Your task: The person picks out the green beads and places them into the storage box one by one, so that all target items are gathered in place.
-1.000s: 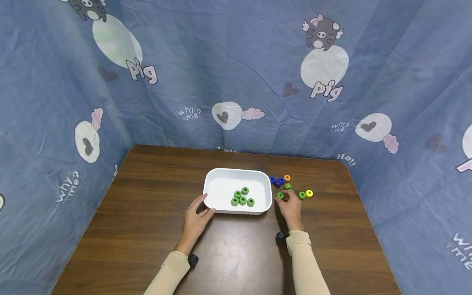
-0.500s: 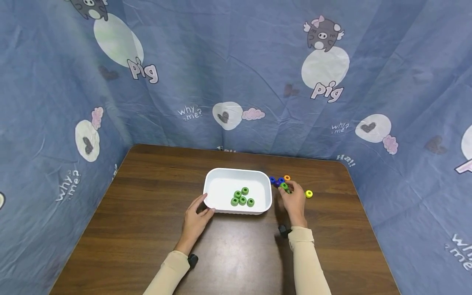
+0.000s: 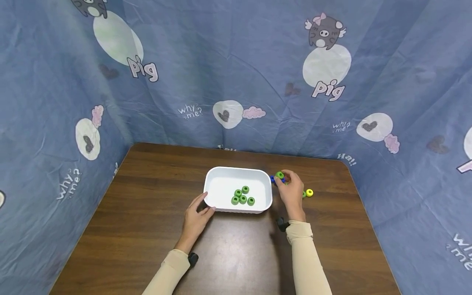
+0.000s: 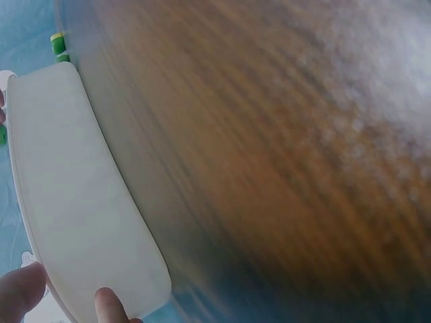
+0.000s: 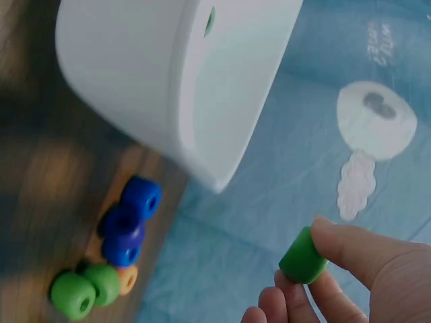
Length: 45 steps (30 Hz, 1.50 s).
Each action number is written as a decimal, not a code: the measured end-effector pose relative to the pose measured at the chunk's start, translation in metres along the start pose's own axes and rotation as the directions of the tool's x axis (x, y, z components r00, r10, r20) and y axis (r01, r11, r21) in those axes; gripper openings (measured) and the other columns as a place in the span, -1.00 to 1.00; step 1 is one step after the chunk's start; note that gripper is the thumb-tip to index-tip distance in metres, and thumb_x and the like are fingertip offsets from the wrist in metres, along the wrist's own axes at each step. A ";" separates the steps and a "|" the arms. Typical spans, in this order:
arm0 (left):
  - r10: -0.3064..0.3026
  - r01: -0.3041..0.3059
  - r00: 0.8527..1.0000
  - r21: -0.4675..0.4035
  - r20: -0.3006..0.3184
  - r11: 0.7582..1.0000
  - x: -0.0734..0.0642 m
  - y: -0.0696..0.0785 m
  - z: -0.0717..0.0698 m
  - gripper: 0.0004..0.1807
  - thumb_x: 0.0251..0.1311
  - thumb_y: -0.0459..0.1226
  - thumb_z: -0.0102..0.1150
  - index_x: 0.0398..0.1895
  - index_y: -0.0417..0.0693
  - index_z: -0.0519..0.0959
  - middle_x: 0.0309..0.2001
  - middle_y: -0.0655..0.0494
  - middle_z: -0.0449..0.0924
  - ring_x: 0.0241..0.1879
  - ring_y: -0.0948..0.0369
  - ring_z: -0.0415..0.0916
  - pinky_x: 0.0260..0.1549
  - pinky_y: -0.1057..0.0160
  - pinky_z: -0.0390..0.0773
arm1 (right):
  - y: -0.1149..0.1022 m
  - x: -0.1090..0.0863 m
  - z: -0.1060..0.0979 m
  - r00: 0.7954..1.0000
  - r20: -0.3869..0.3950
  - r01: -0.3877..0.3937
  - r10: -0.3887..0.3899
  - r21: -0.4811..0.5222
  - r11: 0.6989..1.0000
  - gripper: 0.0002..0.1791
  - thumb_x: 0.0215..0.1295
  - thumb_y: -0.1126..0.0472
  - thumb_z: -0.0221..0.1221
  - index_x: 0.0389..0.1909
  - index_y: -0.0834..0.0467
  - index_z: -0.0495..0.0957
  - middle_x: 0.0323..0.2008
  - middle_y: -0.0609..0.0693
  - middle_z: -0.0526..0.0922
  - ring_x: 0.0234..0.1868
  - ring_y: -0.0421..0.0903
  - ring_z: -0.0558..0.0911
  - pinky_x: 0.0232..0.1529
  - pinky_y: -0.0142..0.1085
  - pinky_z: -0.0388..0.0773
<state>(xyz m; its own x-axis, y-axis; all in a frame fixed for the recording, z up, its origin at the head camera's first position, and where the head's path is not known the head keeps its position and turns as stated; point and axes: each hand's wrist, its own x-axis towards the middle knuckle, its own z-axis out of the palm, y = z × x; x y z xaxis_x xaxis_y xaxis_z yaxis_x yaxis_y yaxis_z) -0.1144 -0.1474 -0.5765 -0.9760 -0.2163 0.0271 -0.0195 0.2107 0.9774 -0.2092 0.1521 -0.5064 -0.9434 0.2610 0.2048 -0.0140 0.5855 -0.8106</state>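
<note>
My right hand (image 3: pixel 292 194) pinches a green bead (image 5: pixel 303 257) between thumb and fingers, lifted above the beads right of the white tray (image 3: pixel 221 182). Below it in the right wrist view lie blue beads (image 5: pixel 141 196), a purple bead (image 5: pixel 122 229), two green beads (image 5: pixel 73 295) and an orange bead (image 5: pixel 128 279). Several green beads (image 3: pixel 243 199) sit inside the tray. At its near left corner, my left hand (image 3: pixel 195 223) touches the tray with thumb and finger spread, fingertips against the outer wall and rim.
Right of my right hand lies a yellow bead (image 3: pixel 309 192), with a green one beside it partly hidden. The brown wooden table (image 3: pixel 155 192) ends at the back against a blue printed curtain (image 3: pixel 166 106).
The right hand has moved up and away over the beads, and the pinched green bead is now higher in the head view. The left hand and the tray stay put.
</note>
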 end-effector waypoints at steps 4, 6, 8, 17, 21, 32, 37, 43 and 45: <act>0.001 -0.001 1.000 -0.014 0.005 1.000 0.001 0.001 0.000 -0.34 0.16 -0.42 0.38 0.36 -0.22 0.45 0.43 -0.21 0.34 0.39 -0.11 0.39 0.15 0.20 0.68 | -0.006 -0.002 0.011 0.999 0.021 0.034 -0.034 -0.013 0.999 -0.64 0.19 0.21 0.39 0.00 0.22 0.65 -0.06 0.21 0.71 0.00 0.15 0.67 0.07 -0.02 0.70; -0.004 0.004 1.000 -0.016 0.007 1.000 0.001 0.001 0.000 -0.34 0.16 -0.41 0.38 0.37 -0.21 0.44 0.43 -0.20 0.33 0.39 -0.11 0.39 0.15 0.21 0.68 | -0.008 -0.004 0.017 0.998 0.032 0.058 -0.057 -0.019 0.998 -0.65 0.18 0.23 0.39 -0.02 0.23 0.66 -0.08 0.21 0.71 -0.02 0.15 0.67 0.07 -0.01 0.70; -0.004 0.004 1.000 -0.015 0.007 1.000 0.001 0.002 0.000 -0.34 0.16 -0.41 0.38 0.37 -0.21 0.44 0.43 -0.20 0.33 0.39 -0.12 0.39 0.15 0.21 0.68 | -0.010 -0.006 0.023 0.995 0.053 0.085 -0.084 -0.027 0.996 -0.65 0.17 0.23 0.40 -0.02 0.24 0.66 -0.09 0.21 0.72 -0.04 0.15 0.68 0.05 -0.01 0.71; -0.001 0.001 1.000 -0.016 0.003 1.000 0.001 0.004 0.000 -0.35 0.16 -0.42 0.38 0.36 -0.20 0.45 0.43 -0.21 0.33 0.38 -0.12 0.39 0.16 0.17 0.68 | -0.015 -0.017 0.044 0.971 0.183 0.174 -0.153 -0.105 0.979 -0.66 0.17 0.22 0.40 -0.03 0.22 0.67 -0.10 0.16 0.73 -0.08 0.11 0.66 -0.07 -0.06 0.69; 0.001 -0.001 1.000 -0.020 0.000 1.000 0.001 0.004 0.001 -0.35 0.16 -0.42 0.37 0.37 -0.20 0.45 0.43 -0.21 0.33 0.40 -0.10 0.36 0.17 0.16 0.68 | -0.015 -0.020 0.052 0.954 0.238 0.217 -0.184 -0.121 0.969 -0.68 0.15 0.25 0.40 -0.08 0.25 0.66 -0.14 0.17 0.74 -0.11 0.13 0.66 -0.06 -0.06 0.69; -0.001 0.001 1.000 -0.033 -0.004 0.999 0.000 0.005 0.000 -0.35 0.15 -0.44 0.37 0.35 -0.20 0.46 0.43 -0.21 0.33 0.40 -0.09 0.36 0.16 0.18 0.68 | -0.016 -0.031 0.067 0.949 0.276 0.205 -0.150 -0.183 0.962 -0.72 0.05 0.34 0.38 -0.18 0.33 0.67 -0.25 0.23 0.73 -0.18 0.13 0.67 -0.08 0.00 0.68; -0.006 0.006 1.000 -0.037 -0.008 0.999 -0.002 0.005 0.000 -0.35 0.14 -0.43 0.38 0.35 -0.21 0.46 0.42 -0.22 0.34 0.38 -0.12 0.40 0.15 0.19 0.69 | -0.015 -0.032 0.071 0.951 0.291 0.174 -0.106 -0.219 0.960 -0.73 0.02 0.35 0.37 -0.20 0.31 0.67 -0.25 0.21 0.72 -0.17 0.14 0.66 -0.05 0.01 0.68; -0.002 0.002 1.000 -0.032 -0.010 0.999 -0.001 0.005 0.000 -0.36 0.14 -0.43 0.38 0.34 -0.21 0.47 0.41 -0.22 0.35 0.38 -0.12 0.40 0.14 0.20 0.69 | -0.012 -0.031 0.079 0.949 0.310 0.138 -0.050 -0.271 0.953 -0.73 0.03 0.32 0.37 -0.20 0.28 0.67 -0.24 0.19 0.73 -0.16 0.13 0.67 -0.04 -0.01 0.70; 0.001 -0.001 1.000 -0.028 -0.009 1.000 -0.001 0.004 -0.001 -0.36 0.14 -0.43 0.38 0.34 -0.21 0.47 0.41 -0.23 0.35 0.39 -0.12 0.39 0.14 0.20 0.69 | -0.012 -0.031 0.079 0.948 0.315 0.138 -0.048 -0.270 0.953 -0.74 0.03 0.33 0.38 -0.21 0.29 0.68 -0.26 0.19 0.74 -0.17 0.13 0.68 -0.05 -0.02 0.70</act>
<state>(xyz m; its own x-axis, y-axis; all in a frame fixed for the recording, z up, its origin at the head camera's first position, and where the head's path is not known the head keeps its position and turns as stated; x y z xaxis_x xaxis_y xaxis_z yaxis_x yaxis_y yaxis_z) -0.1133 -0.1468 -0.5721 -0.9739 -0.2251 0.0298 -0.0124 0.1837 0.9829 -0.2059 0.0760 -0.5460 -0.9979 -0.0225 0.0601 -0.0540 0.8014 -0.5958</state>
